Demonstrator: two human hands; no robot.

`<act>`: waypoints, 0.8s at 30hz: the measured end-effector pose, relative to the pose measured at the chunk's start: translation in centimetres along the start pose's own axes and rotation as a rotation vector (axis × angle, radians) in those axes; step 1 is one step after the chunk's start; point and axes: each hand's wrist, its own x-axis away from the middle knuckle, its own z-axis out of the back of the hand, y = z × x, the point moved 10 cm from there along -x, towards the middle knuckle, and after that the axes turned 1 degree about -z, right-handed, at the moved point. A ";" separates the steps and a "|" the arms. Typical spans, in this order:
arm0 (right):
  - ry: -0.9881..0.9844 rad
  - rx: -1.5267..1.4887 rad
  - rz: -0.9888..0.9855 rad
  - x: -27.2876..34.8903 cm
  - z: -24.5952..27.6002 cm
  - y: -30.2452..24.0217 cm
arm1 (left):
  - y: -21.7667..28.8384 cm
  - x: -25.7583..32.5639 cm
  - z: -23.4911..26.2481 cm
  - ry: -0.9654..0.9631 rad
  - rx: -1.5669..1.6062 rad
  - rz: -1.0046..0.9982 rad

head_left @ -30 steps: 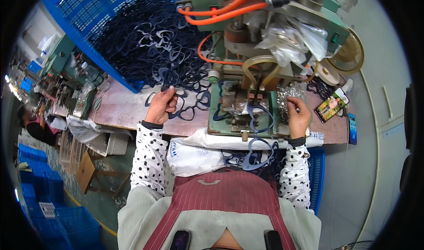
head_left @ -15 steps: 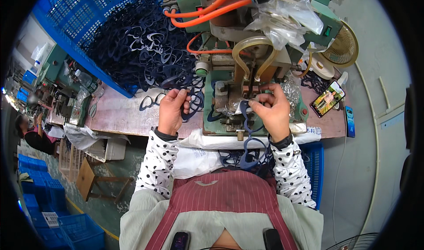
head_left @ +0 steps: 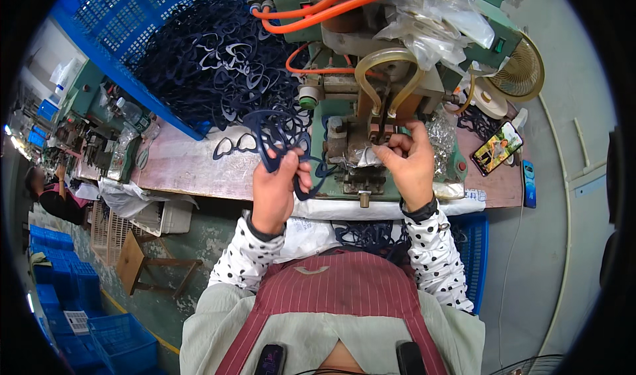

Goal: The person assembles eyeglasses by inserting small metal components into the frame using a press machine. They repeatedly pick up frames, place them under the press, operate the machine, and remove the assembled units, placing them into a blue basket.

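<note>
My left hand (head_left: 278, 186) is closed around several dark blue eyeglass-frame-shaped pieces (head_left: 270, 133), which fan out above and beside the fingers, left of the green bench press (head_left: 319, 151). My right hand (head_left: 407, 163) is at the press, thumb and fingers pinched together next to the clamp and the crumpled silver foil (head_left: 363, 155). Whatever lies between those fingertips is too small to make out. A single heart-rimmed frame piece (head_left: 225, 148) lies on the worktable (head_left: 182, 166), left of my left hand.
A blue crate (head_left: 126, 73) heaped with dark frame pieces leans at the back left. Orange air hoses (head_left: 324, 14) and a plastic bag (head_left: 434, 30) hang around the press. To the right are a lit phone (head_left: 497, 148) and a small fan (head_left: 520, 67). More pieces (head_left: 371, 232) lie below the table edge.
My left hand has moved right and now holds a cluster of frame pieces raised up. The frame pieces that hung below my right hand are gone from there; that hand stays by the press.
</note>
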 end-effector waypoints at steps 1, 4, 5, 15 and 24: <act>0.006 0.005 0.000 0.0 0.1 0.1 | 0.8 0.7 -0.6 -0.041 -0.048 -0.055; 0.027 -0.013 0.030 0.1 0.4 0.0 | -0.1 2.3 -1.8 -0.114 -0.121 0.119; 0.020 -0.009 0.036 0.2 0.5 -0.2 | -1.2 3.6 -3.3 -0.283 0.009 0.264; 0.151 -0.008 0.056 -0.1 7.1 0.4 | -8.6 6.0 -10.7 -0.467 0.077 0.824; 0.214 0.084 0.029 -0.1 11.7 3.6 | -9.0 6.2 -11.0 -0.544 0.348 0.940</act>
